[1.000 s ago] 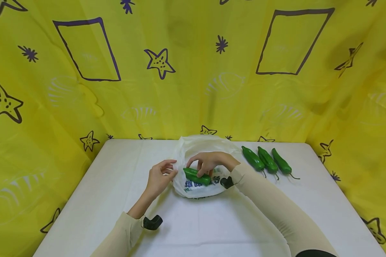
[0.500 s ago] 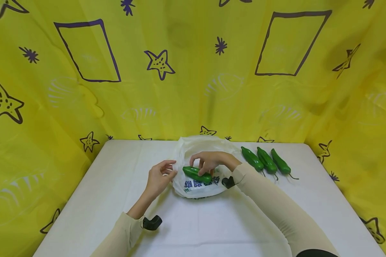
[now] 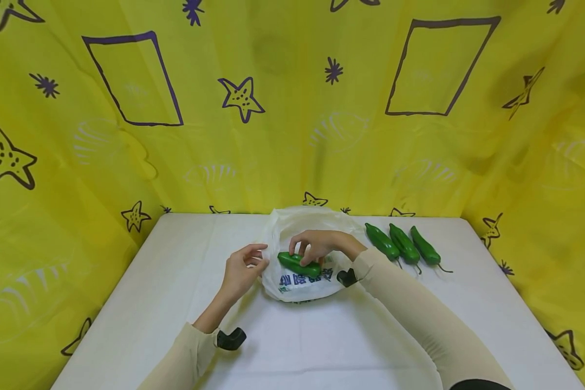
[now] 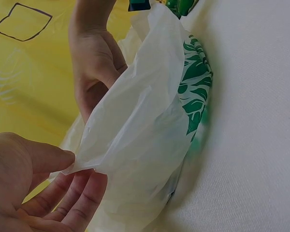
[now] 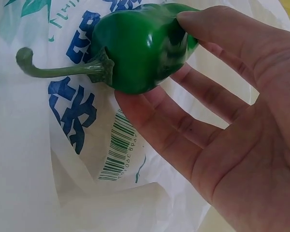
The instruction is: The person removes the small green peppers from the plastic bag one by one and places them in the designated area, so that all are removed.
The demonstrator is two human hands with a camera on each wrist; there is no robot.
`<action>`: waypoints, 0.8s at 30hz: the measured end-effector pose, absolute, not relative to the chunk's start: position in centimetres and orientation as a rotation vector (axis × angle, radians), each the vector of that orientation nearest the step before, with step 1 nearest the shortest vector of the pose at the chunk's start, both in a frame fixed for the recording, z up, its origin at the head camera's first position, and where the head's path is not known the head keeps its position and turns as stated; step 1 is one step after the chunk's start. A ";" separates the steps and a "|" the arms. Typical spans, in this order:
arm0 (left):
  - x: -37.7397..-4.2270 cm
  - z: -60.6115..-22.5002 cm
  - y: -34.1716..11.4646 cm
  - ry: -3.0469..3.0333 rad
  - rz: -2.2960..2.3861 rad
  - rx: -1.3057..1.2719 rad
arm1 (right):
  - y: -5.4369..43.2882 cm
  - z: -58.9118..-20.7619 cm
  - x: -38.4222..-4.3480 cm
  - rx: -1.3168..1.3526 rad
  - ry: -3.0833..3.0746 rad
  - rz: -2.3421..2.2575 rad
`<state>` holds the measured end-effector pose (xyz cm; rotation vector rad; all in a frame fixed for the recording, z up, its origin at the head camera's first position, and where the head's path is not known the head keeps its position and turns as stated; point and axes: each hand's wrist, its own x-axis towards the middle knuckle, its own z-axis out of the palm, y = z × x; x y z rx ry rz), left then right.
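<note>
A white plastic bag [image 3: 273,290] with blue and green print lies on the table, its mouth held wide. My left hand [image 3: 241,271] pinches the bag's left edge between thumb and fingers; the left wrist view shows the thin plastic [image 4: 135,116] caught at the fingertips. Inside the bag mouth, my right hand [image 3: 317,244] grips a green pepper [image 3: 292,262] from above. Seen from the right wrist, the thumb lies on one side of the pepper [image 5: 130,48] and the fingers on the other, with its curved stem pointing away from the palm.
Three more green peppers [image 3: 404,244] lie side by side on the white table [image 3: 175,281], right of the bag and beyond the right forearm. A yellow curtain [image 3: 292,151] with drawn stars and fish rises behind the table and along both sides.
The pepper in my right hand has shifted slightly inside the bag, showing more of the blue print below it. My left hand stays in place on the bag's edge.
</note>
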<state>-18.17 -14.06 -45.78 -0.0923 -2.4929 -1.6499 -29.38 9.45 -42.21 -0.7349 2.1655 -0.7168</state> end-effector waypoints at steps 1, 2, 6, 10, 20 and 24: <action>-18.2 -45.8 -14.1 -2.491 -1.650 -0.094 | 9.5 -42.2 -29.4 -0.735 2.167 -0.717; -18.2 -45.8 -14.1 -2.489 -1.651 -0.098 | 9.5 -42.3 -29.4 -0.738 2.168 -0.717; -18.1 -45.9 -14.1 -2.482 -1.647 -0.101 | 9.6 -42.3 -29.5 -0.747 2.178 -0.715; -18.1 -45.8 -14.1 -2.480 -1.639 -0.099 | 9.8 -42.0 -29.7 -0.752 2.200 -0.715; -18.1 -45.9 -14.1 -2.483 -1.654 -0.093 | 10.9 -41.2 -30.0 -0.764 2.255 -0.710; -18.2 -46.0 -14.1 -2.483 -1.660 -0.092 | 11.2 -40.5 -30.0 -0.786 2.293 -0.725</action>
